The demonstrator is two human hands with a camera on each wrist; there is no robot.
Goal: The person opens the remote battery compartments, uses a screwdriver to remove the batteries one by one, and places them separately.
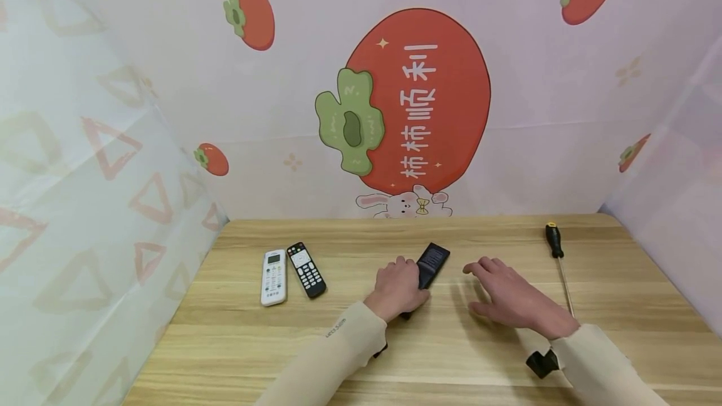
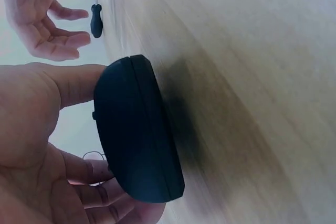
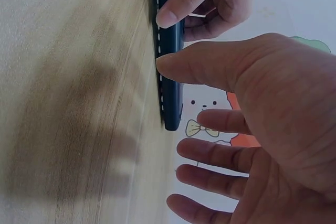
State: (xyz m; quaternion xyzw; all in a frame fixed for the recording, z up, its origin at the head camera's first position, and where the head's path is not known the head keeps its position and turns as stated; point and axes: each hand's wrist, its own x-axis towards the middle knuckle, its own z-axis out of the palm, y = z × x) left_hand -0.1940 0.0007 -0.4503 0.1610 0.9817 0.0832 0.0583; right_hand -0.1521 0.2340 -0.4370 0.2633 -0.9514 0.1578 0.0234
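A long black remote control (image 1: 434, 258) slants across the middle of the wooden table (image 1: 451, 374). My left hand (image 1: 397, 287) grips it from above, thumb on one long side and fingers on the other, covering its middle. The remote's rounded end (image 2: 136, 135) fills the centre of the left wrist view, with a shadow on the wood beside it. To the right of the remote, my right hand (image 1: 504, 296) hovers over the table with fingers spread and relaxed, holding nothing. White dashes run along the remote's lower edge in the right wrist view.
Left of the hands lie a white remote control (image 1: 274, 277) and a black remote with white buttons (image 1: 306, 269), side by side. A screwdriver (image 1: 555, 242) lies at the right, its shaft running towards my right forearm. A printed backdrop (image 1: 293, 111) stands behind the table.
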